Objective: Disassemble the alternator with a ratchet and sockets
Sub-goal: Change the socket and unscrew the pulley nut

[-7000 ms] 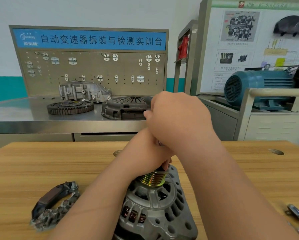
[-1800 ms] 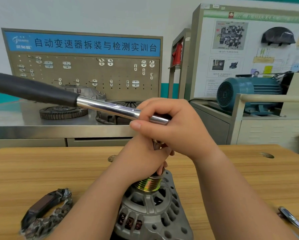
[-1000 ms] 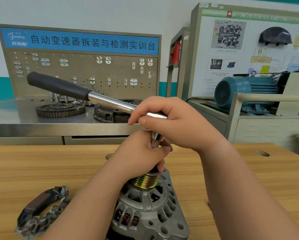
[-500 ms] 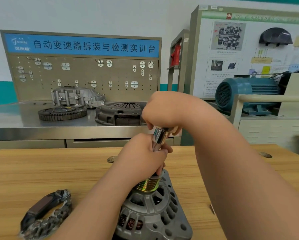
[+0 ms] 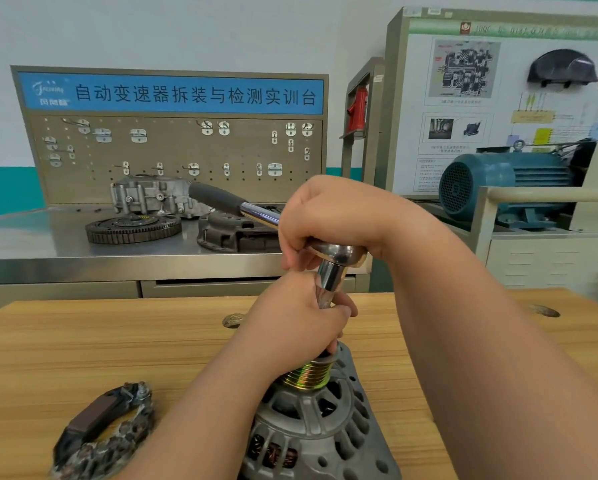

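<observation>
The grey alternator stands under the left hand, curled round the socket; the right hand grips the shiny ratchet.

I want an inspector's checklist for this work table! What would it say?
Surface: wooden table, holes near its back edge.
Job's things: alternator stands with its pulley up; ratchet with socket sits over the pulley.
Clutter: dark loose part lies left of the alternator.
Hands: left hand grips the socket; right hand grips the ratchet near its head.
Cables: nothing seen.
Surroundings: steel bench with toothed ring; pegboard; blue motor.
</observation>
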The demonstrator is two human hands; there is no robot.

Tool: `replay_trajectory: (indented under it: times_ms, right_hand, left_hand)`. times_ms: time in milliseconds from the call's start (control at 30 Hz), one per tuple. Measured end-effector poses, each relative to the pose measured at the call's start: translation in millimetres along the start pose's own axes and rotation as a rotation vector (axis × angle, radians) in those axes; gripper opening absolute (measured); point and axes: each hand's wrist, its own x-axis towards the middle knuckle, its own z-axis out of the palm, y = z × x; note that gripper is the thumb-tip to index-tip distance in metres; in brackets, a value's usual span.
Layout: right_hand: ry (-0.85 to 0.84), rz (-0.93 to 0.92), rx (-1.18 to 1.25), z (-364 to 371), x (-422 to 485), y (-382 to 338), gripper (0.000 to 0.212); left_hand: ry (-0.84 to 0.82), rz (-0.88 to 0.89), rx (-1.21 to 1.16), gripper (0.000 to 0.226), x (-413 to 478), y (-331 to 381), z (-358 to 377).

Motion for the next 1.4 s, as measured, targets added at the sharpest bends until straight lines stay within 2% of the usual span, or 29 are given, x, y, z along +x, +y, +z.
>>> replay_trajectory:
  times_ms: [133, 233, 367, 467, 533, 600, 667, 733, 833, 967, 1067, 1167, 1300, 1400]
  right_hand:
    - [-0.058, -0.127, 0.063, 1, -5, 6, 0.017]
    - [-0.165, -0.227, 0.179, 0, -6, 11, 0.024]
    - [-0.284, -0.307, 0.347, -2, -7, 14, 0.033]
    - [-0.177, -0.218, 0.368, 0, -10, 10, 0.031]
    - [0.002, -0.099, 0.263, 3, -11, 5, 0.025]
    - [0.150, 0.035, -0.058, 11, -8, -3, 0.022]
    - [0.209, 0.125, -0.391, 21, -5, -9, 0.019]
    - [0.272, 0.136, -0.527, 26, -5, -10, 0.019]
    - [0.232, 0.067, -0.475, 21, -7, -4, 0.022]
    - [0.144, -0.162, -0.096, 15, -20, 4, 0.038]
    - [0.083, -0.335, 0.196, 12, -27, 17, 0.036]
    - [0.036, -0.382, 0.327, 11, -27, 21, 0.027]
    - [0.189, -0.250, 0.234, 16, -27, 14, 0.033]
    - [0.358, -0.030, -0.144, 28, -23, 2, 0.027]
  left_hand:
    - [-0.034, 0.004, -0.010, 0.019, -1, 0, -1]
    - [-0.063, 0.003, -0.023, 0.028, -2, 2, -3]
    - [-0.045, 0.029, -0.006, 0.020, -2, 1, -1]
    - [-0.005, 0.037, -0.022, 0.011, -1, 2, 1]
    - [0.006, 0.026, -0.036, 0.011, -2, 4, 2]
    - [0.013, 0.003, -0.018, 0.033, -3, 5, 1]
    - [0.028, -0.025, 0.027, 0.054, -5, 7, 1]
    - [0.033, -0.027, 0.050, 0.055, -5, 9, 1]
    - [0.021, -0.014, 0.055, 0.052, -4, 9, 1]
    - [-0.003, 0.021, -0.018, 0.019, -2, 5, 0]
    - [-0.013, 0.068, 0.009, 0.015, -1, 2, -1]
    - [-0.012, 0.083, 0.016, 0.014, -1, 2, 0]
    - [0.007, 0.020, -0.013, 0.018, -2, 5, 1]
    - [0.047, 0.003, 0.016, 0.043, -5, 9, 0]
